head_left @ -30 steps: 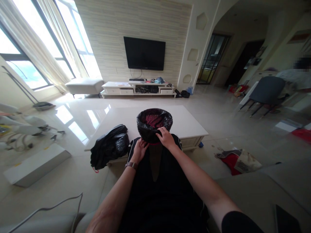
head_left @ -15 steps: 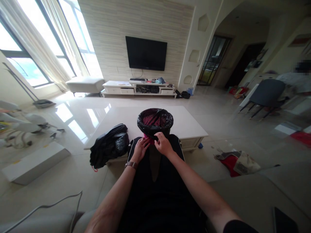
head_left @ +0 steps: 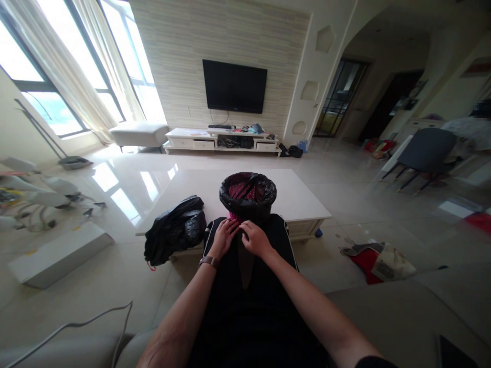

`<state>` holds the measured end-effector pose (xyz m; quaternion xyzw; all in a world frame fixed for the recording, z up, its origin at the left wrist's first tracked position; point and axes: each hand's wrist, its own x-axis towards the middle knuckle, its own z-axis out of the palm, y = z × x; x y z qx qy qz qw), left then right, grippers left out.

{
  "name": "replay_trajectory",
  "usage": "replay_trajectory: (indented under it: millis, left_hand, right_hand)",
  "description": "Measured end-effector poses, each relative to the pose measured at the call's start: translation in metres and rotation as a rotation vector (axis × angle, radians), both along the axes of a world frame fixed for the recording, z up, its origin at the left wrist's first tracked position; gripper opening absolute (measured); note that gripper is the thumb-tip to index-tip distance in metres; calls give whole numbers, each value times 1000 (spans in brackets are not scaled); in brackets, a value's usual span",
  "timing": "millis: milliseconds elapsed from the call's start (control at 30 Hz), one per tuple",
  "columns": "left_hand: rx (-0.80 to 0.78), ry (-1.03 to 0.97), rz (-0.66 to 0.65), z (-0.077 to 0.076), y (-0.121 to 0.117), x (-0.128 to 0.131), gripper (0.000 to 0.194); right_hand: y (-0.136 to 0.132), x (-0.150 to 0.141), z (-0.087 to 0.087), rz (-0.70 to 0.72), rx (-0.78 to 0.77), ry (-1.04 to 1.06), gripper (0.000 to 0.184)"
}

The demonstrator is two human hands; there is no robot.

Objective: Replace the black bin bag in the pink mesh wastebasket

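Note:
A round pink mesh waste bin, lined with a black plastic bag folded over its rim, sits at the near side of the coffee table, by the wearer's knees. My left hand, a brown-strapped watch on its wrist, has its fingers stretched out against the bin's near side. Close beside its fingertips is my right hand, with fingers curled and the thumb bent toward them. Whatever the right fingertips pinch, if anything, is too small to make out. The bin's lower part is hidden behind the hands and legs.
A crumpled black plastic bag lies on the left end of the white coffee table. A long white box is on the floor at left. Cloth bags lie at right. A person is near the dark chair.
My right hand has moved down from the bag's front edge toward my left fingertips. The left hand stays by the bin's near side. The view has shifted slightly.

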<state>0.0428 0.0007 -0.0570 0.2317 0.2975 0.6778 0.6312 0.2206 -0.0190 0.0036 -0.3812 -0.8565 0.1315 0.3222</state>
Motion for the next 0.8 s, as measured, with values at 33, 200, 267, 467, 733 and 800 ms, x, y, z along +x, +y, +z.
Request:
replay_trajectory:
  millis: [33, 200, 267, 467, 733, 800]
  left_hand:
    - [4, 1, -4, 0, 0, 0, 27]
    - [-13, -2, 8, 0, -1, -1, 26]
    - [-15, -1, 7, -1, 0, -2, 27]
    - [-18, -4, 5, -2, 0, -4, 29]
    - [-9, 7, 7, -3, 2, -2, 25]
    - [-10, 10, 3, -3, 2, -1, 25]
  right_hand:
    - [3, 0, 6, -22, 53, 34, 42]
    - [33, -2, 36, -189, 199, 171, 50]
    - [47, -1, 41, -187, 168, 154, 54]
    - [75, 20, 34, -164, 87, 41, 37]
    - [61, 45, 45, -485, 242, 103, 44]
    - [45, 33, 43, -395, 215, 84, 44]
